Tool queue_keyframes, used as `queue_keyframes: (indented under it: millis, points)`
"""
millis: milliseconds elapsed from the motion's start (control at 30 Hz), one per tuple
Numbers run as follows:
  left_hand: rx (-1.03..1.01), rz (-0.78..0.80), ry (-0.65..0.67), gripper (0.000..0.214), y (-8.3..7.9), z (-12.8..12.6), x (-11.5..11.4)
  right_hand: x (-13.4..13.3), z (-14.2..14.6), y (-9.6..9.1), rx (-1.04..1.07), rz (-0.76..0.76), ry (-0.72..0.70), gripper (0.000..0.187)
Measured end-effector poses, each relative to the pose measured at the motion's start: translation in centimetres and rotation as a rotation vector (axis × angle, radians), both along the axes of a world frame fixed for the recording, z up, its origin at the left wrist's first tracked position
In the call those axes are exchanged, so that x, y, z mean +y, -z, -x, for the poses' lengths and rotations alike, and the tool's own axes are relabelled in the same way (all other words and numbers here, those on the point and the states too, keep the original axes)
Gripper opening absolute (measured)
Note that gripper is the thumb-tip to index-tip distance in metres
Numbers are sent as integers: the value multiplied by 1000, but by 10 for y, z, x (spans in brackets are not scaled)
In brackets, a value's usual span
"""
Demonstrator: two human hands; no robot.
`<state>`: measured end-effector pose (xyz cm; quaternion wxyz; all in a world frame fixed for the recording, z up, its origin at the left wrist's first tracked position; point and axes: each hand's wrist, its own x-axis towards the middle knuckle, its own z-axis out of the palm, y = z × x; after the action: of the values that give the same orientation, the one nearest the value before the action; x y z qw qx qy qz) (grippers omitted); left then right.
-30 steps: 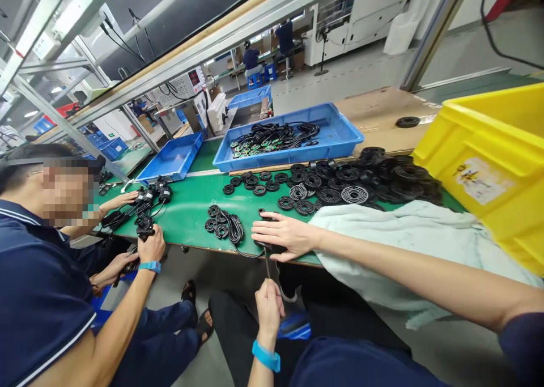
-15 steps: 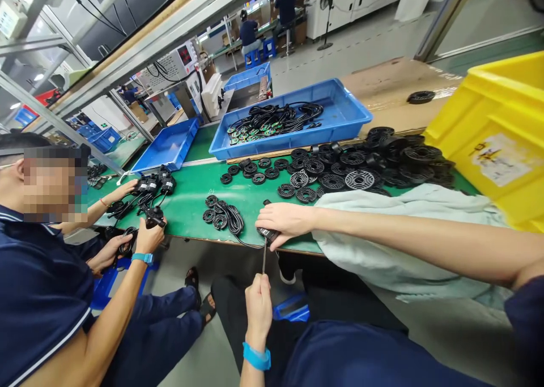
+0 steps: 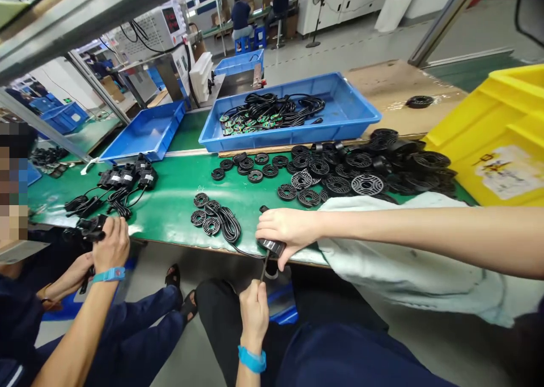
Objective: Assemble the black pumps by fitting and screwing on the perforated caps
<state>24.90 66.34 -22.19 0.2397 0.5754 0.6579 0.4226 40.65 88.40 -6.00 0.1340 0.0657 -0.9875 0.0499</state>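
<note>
Black plastic box [image 3: 271, 247], clenched in the right hand [image 3: 289, 230], sits at the near edge of the green desk [image 3: 170, 205], its thin cable trailing to a coiled cable [image 3: 230, 224]. Left hand [image 3: 254, 313] closes firmly around a slim screwdriver [image 3: 265, 265], its shaft rising to the box's underside. Best practice, by the look of it: keep shaft and box aligned, with the right hand bracing steadily.

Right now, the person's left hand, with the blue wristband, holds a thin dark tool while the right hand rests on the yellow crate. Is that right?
No. The head view shows the right hand holding a black corded unit at the edge of the green bench instead. The left hand, with the blue wristband, does hold the thin dark tool.
</note>
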Motion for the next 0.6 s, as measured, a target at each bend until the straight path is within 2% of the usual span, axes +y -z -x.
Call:
queue_keyframes:
  millis: [267,367,467,600]
  points:
    - [56,-99,42,37,30,11,22,2,4,-2,-13,-21,-85,75]
    - [85,-120,26,41,36,11,28,1,4,-3,-22,-29,-94,73]
    - [118,-146,6,44,32,10,28,-2,2,-4,-21,-24,-79,75]
    - [167,-168,-9,46,9,10,17,-4,4,-8,-13,36,0,75]
